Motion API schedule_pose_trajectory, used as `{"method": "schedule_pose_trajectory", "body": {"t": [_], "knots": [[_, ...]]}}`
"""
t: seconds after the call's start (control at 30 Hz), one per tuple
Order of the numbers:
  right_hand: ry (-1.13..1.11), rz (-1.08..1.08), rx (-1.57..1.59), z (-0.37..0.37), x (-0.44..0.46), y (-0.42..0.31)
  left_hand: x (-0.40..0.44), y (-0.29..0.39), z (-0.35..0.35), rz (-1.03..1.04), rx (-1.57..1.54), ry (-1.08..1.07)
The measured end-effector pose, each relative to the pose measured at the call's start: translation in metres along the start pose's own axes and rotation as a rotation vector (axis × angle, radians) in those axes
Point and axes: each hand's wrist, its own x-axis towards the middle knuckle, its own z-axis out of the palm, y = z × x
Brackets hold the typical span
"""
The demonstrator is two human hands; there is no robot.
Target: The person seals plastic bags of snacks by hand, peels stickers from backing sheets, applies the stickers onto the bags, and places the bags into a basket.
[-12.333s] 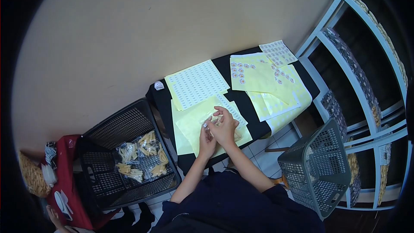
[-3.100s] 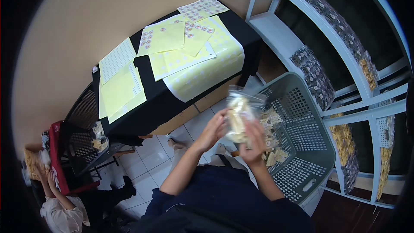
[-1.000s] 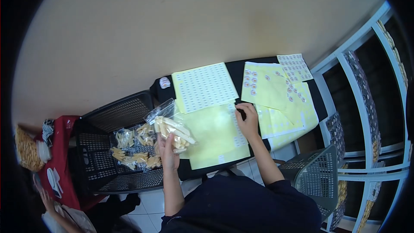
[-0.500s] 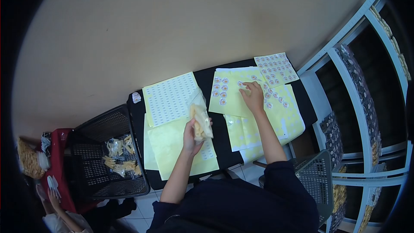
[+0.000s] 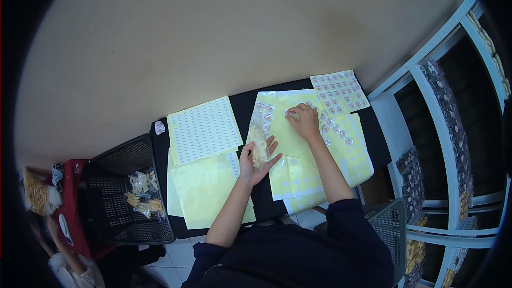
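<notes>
A clear bag of pale sticks [image 5: 259, 148] lies in my left hand [image 5: 255, 165], whose thumb and fingers spread around it. To the right, my right hand [image 5: 305, 121] pinches at a round sticker near the top of a yellow sticker sheet [image 5: 285, 136]; its fingertips cover most of that sticker. More round stickers sit on this sheet, left and right of my right hand. A full sheet of round stickers [image 5: 340, 92] lies at the back right corner. On the left are a sheet of small printed labels [image 5: 205, 129] and plain yellow sheets [image 5: 205, 186].
All the sheets rest on a black-covered table [image 5: 274, 209]. A black basket [image 5: 164, 202] with bagged sticks stands at left, beside a red-covered table [image 5: 77, 218] and another person [image 5: 77, 269]. At right are a grey-green basket [image 5: 392, 234] and a white shelf rack [image 5: 389, 122].
Since the earlier frames, the bag in my left hand has moved from over the left sheets to the round-sticker sheet. My right hand has closed its fingertips at a sticker there.
</notes>
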Motion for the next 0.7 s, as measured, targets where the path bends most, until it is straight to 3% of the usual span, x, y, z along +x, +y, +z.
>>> {"method": "schedule_pose_trajectory", "body": {"t": [0.23,0.7], "knots": [[0.014,-0.054,-0.048,0.003,0.002,0.003,0.0,-0.005,0.003,0.024,0.099,0.022],[-0.106,0.067,0.076,0.006,0.013,0.009,0.006,-0.003,0.002,-0.017,0.079,0.098]]}}
